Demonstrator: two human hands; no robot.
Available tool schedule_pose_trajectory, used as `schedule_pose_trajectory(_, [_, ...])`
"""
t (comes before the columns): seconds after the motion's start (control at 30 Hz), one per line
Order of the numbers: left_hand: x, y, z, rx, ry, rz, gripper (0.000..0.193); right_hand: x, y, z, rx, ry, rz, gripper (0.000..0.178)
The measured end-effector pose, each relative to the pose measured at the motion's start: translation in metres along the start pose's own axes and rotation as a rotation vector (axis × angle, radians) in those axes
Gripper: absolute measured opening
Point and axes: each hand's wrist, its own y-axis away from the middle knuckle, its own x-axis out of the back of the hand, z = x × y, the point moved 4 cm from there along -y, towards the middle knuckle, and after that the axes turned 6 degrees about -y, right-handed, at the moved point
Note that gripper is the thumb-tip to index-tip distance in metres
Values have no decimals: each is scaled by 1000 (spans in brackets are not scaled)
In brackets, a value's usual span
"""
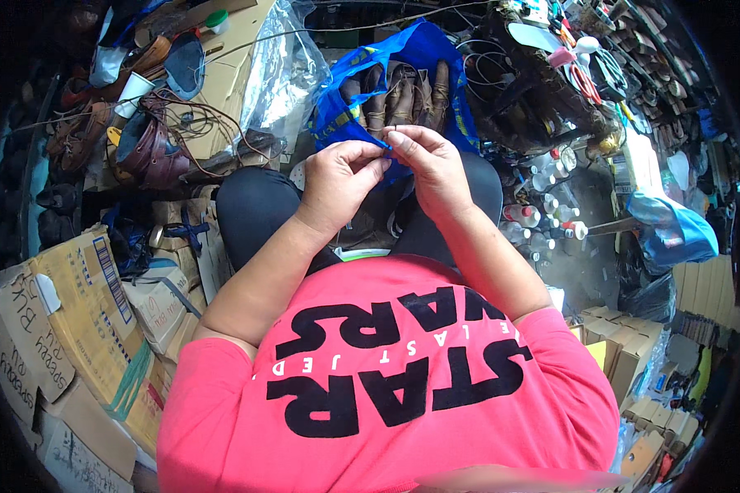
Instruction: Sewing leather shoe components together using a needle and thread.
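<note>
My left hand [339, 182] and my right hand [432, 170] are raised close together over my lap, near the rim of a blue plastic bag [331, 97]. Thumb and forefinger are pinched on each hand. Whatever they hold is too small to make out; a small dark tip shows at my right fingertips. Just beyond my hands, the bag stands with its mouth spread, and several brown leather pieces [402, 94], shaped like shoe uppers, are packed upright in it. My fingertips overlap the bag's near edge in the picture, and I cannot tell whether they touch it.
Cardboard boxes [90, 296] are stacked at my left. Brown leather shoes [82, 135] and tangled cord [191, 123] lie at the far left, beside clear plastic sheeting [281, 70]. Several small bottles [522, 215] stand at the right, near a light-blue plastic bag [674, 230].
</note>
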Motion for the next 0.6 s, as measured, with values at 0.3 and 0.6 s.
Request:
schedule_pose_trajectory(0.3, [9, 1, 2, 1, 30, -46, 46, 6, 4, -8, 7, 98, -14, 20])
schedule_pose_trajectory(0.6, [20, -9, 39, -202, -76, -11, 20, 7, 12, -11, 10, 278, -54, 16])
